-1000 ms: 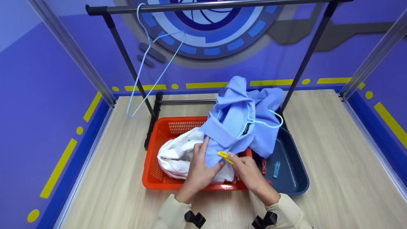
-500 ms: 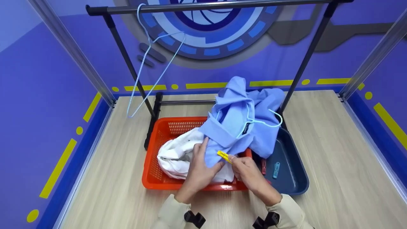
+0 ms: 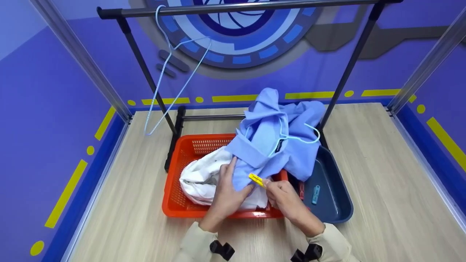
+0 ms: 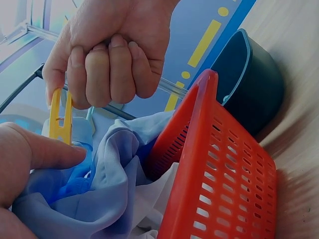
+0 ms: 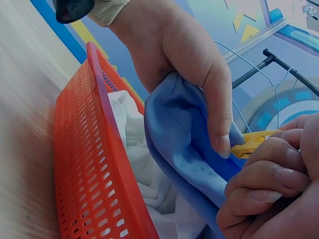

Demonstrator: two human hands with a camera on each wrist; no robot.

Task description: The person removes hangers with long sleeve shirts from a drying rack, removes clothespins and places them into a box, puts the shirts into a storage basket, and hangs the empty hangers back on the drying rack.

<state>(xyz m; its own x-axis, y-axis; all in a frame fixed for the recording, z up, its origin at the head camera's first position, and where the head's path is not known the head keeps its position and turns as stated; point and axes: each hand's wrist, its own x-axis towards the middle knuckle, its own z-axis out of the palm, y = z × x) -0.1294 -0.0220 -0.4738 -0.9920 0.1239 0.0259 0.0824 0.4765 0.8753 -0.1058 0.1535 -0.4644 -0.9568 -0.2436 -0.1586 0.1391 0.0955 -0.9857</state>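
Observation:
A blue shirt (image 3: 255, 154) on a light-blue hanger (image 3: 300, 139) lies heaped over the red basket (image 3: 168, 196). My left hand (image 3: 227, 194) holds the shirt's lower part, with the cloth between thumb and fingers in the right wrist view. My right hand (image 3: 285, 198) pinches a yellow clothespin (image 3: 257, 179) by its legs between thumb and index finger, the other fingers curled in. The head of the clothespin (image 4: 61, 130) is right beside my left thumb (image 4: 55, 152), close over the cloth. In the right wrist view, the left thumb partly covers the clothespin (image 5: 251, 143).
White cloth (image 3: 200, 178) fills much of the basket. To its right a dark blue bin (image 3: 344, 194) holds a teal clothespin (image 3: 316, 194) and a red one (image 3: 301, 190). Behind stands a garment rack (image 3: 255, 5) with an unused hanger (image 3: 160, 80) on its rail.
The clothespin has turned slightly in my right hand and looks narrower. The shirt and its hanger hook have shifted a little to the left; both hands stay nearly in place.

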